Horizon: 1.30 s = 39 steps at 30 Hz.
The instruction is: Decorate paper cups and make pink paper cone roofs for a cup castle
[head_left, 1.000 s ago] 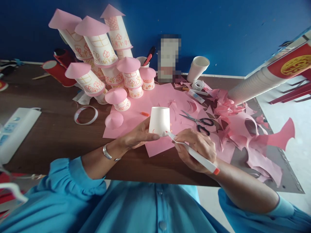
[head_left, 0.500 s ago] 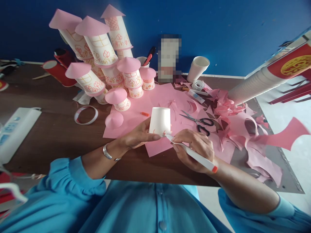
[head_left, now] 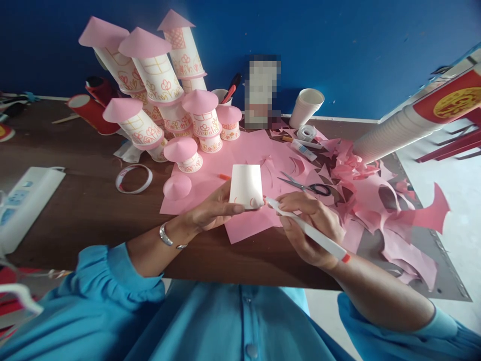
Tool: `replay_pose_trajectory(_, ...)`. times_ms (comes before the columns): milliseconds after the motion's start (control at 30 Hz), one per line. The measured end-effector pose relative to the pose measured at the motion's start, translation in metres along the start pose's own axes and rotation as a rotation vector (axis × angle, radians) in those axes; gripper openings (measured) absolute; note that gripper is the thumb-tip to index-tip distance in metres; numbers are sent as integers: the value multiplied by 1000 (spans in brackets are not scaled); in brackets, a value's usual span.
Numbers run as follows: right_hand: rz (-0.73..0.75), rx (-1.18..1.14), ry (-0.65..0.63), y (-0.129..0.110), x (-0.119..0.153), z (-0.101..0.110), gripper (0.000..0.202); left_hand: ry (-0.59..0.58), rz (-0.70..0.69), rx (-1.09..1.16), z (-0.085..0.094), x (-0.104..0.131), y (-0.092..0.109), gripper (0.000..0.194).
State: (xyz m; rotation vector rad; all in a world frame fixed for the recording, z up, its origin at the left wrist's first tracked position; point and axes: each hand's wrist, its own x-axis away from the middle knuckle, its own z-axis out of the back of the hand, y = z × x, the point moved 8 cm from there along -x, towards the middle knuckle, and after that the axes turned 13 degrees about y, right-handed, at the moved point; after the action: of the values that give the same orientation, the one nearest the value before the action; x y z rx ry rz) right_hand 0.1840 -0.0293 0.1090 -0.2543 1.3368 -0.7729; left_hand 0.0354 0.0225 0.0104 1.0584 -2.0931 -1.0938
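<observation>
A short white paper cup [head_left: 246,184] is in my left hand [head_left: 214,208], with its narrower end up and small red curved marks along the lower part. My left thumb lies across the front near the lower rim; the other fingers are mostly hidden behind it. My right hand [head_left: 311,228] is closed around a white marker [head_left: 315,234] with a red end, its tip just right of the cup's lower edge. Whether the tip touches the cup I cannot tell. An orange-red marker cap [head_left: 224,177] lies on the pink paper [head_left: 248,145] behind my left hand.
Decorated cup towers [head_left: 158,75] with pink cone roofs stand at the back left. Scissors [head_left: 304,185] lie right of the cup, near pink scraps [head_left: 376,200]. A tape roll [head_left: 134,179], a power strip [head_left: 30,205] and a long cup stack [head_left: 398,125] lie around.
My right hand and the marker have moved right, from the cup's front to its right side. The cup has turned and shifted slightly left. Another red mark shows on it.
</observation>
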Motion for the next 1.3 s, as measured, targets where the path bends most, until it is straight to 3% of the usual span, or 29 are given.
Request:
replay_pose_trajectory(267, -22, 30, 13, 6, 4, -3, 22, -4, 23, 56, 1, 0, -3, 40)
replay_pose_trajectory(467, 14, -24, -66, 2, 8, -10, 22, 6, 16, 48, 0, -1, -9, 68)
replay_pose_trajectory(633, 31, -108, -46, -1, 7, -9, 26, 54, 17, 20, 3, -3, -10, 49)
replay_pose_trajectory(867, 47, -31, -48, -1, 5, -9, 24, 55, -1, 16, 5, -2, -4, 56)
replay_pose_trajectory(1300, 116, 62, -58, -6, 4, -11, 22, 41, 26, 7, 5, -2, -6, 45)
